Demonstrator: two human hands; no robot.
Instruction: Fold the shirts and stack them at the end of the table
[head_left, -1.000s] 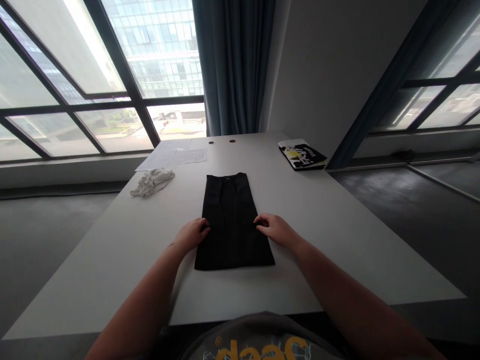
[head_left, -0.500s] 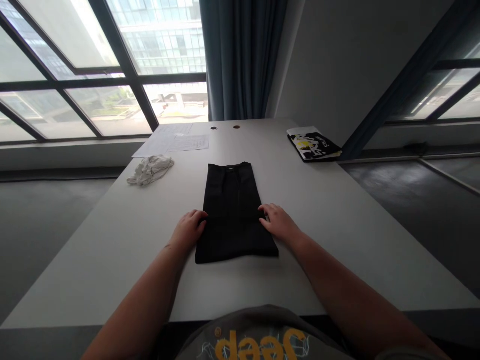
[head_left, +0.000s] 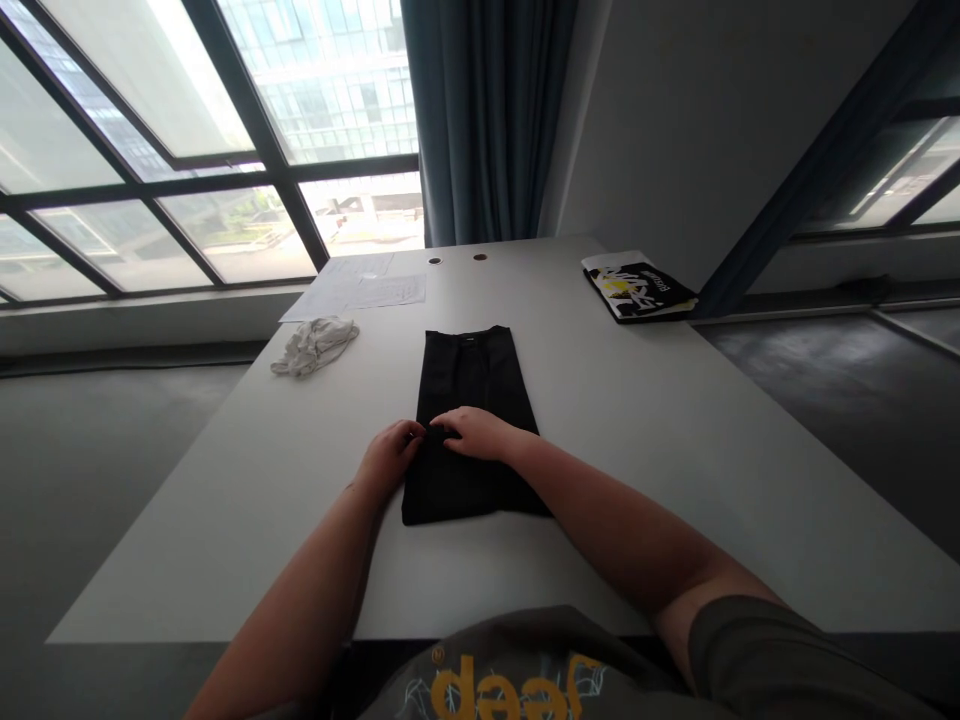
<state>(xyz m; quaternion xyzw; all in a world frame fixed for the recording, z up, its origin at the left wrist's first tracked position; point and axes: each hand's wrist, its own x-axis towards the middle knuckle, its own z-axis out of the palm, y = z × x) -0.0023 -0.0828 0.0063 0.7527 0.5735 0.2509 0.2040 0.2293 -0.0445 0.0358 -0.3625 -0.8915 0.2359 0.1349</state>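
Note:
Folded black trousers (head_left: 469,485) lie flat on the white table in front of me, their waistband with a small label facing away. At their left edge, my left hand (head_left: 391,455) is closed, thumb and fingers pinching the cloth's side. My right hand (head_left: 476,433) reaches across the trousers, palm down, its fingertips close to the left hand near the same edge. A gap shows between its thumb and forefinger, and I see nothing held there. The right forearm covers part of the trousers' right side.
A crumpled white cloth (head_left: 315,346) lies at the left side of the white table (head_left: 630,480), with printed papers (head_left: 360,285) behind it. A black, white and yellow book or folder (head_left: 641,288) rests at the far right. Two round holes pierce the table's far end.
My right hand has left the trousers' right edge and moved left across them, close to my left hand. My left hand stays at the left edge. The view has shifted slightly.

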